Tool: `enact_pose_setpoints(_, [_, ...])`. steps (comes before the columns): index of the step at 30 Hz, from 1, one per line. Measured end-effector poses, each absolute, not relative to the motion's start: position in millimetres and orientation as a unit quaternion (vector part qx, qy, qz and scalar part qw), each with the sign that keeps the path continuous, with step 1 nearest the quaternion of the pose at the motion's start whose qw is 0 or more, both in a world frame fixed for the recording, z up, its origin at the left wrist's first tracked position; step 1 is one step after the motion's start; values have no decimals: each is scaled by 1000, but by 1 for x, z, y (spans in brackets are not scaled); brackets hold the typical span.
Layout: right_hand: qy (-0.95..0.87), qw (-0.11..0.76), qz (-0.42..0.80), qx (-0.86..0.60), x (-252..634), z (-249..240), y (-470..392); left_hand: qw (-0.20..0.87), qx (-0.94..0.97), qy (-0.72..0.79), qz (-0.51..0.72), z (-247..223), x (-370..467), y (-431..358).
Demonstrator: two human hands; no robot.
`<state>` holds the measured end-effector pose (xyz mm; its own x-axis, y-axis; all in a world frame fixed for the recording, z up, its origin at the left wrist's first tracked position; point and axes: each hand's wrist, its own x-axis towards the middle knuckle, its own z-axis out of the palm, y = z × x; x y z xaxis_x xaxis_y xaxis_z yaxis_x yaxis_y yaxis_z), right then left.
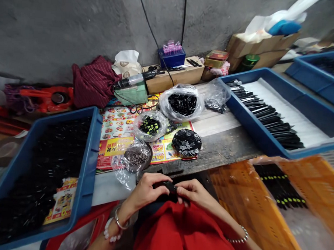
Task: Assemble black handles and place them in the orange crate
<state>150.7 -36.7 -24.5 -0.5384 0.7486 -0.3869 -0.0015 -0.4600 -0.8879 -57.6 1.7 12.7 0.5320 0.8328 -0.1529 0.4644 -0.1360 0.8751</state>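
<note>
My left hand (146, 192) and my right hand (194, 194) meet above my lap at the bench edge. Between their closed fingers is a small black part (170, 186); its exact kind is hard to make out. Just beyond my left hand lies an open plastic bag of small metal screws (138, 157). Behind it sits a bag of black and yellow-green pieces (149, 125), and farther back a bag of glossy black pieces (182, 104). A round black heap with silvery flat pieces (186, 142) rests on printed paper (117, 145).
On the left stands a blue tray (91, 155) of black parts. Another blue tray (308, 123) at right holds a row of black-handled tools (267, 114). An orange crate (235, 201) is below it. A power screwdriver (134, 80) lies near scissors (136, 109); cables hang down the wall.
</note>
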Motion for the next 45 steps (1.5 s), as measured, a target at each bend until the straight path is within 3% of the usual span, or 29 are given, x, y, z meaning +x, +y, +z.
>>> enact_pose_setpoints(19, [-506, 258, 706, -422, 150, -23, -43, 527, 724, 418, 153, 8, -52, -5])
enact_pose_setpoints(25, [-562, 263, 645, -447, 163, -11, -25, 559, 682, 427, 201, 33, -57, 22])
enact_pose_setpoints(28, [-650, 304, 506, -479, 162, 5, 0, 414, 684, 512, 312, 45, -72, 71])
enact_pose_setpoints(30, [-717, 330, 410, -456, 156, 17, 23, 265, 705, 567, 333, 46, -84, 109])
enact_pose_setpoints(31, [-746, 332, 371, -443, 152, 23, 36, 244, 705, 578, 331, 44, -90, 128])
enact_pose_setpoints(35, [-810, 242, 261, -466, 132, 34, 86, 214, 704, 599, 317, 23, -102, 179])
enact_pose_setpoints(39, [-818, 128, 226, -512, 123, 23, 113, 234, 690, 609, 313, 2, -103, 198])
enact_pose_setpoints(45, [-815, 102, 236, -520, 127, 9, 117, 308, 675, 575, 345, 4, -92, 214])
